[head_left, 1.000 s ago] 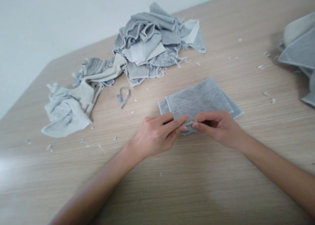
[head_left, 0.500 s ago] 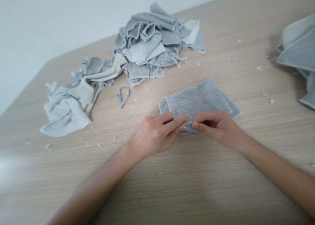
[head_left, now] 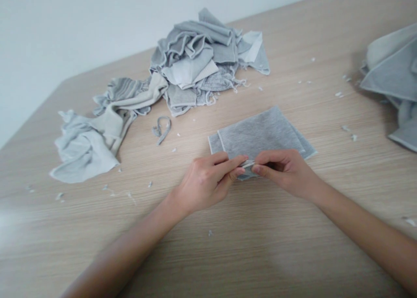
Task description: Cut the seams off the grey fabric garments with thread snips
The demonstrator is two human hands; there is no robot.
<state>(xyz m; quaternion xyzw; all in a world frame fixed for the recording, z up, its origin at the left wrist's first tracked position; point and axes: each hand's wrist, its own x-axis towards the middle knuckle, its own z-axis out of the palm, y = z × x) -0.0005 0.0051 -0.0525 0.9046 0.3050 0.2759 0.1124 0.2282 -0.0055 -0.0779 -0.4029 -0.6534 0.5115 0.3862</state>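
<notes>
A grey piece of fabric with pale edges lies flat on the table, made of overlapping layers. At its near edge, my left hand pinches the cloth between thumb and fingers. Close beside it, my right hand is closed in a pinch on the same edge, thumb against the fingertips. Between the two sets of fingertips a short stretch of the pale edge shows, lifted a little. What lies right under the fingertips is hidden.
A heap of grey and cream fabric pieces sits at the back, trailing left to a pale crumpled cloth. A grey fabric strip lies curled nearby. More grey cloth is at the right edge. Lint scraps dot the wooden table.
The view has shifted slightly. Both hands stay at the near edge of the fabric, still pinching it, with only a slight shift of the fingers.
</notes>
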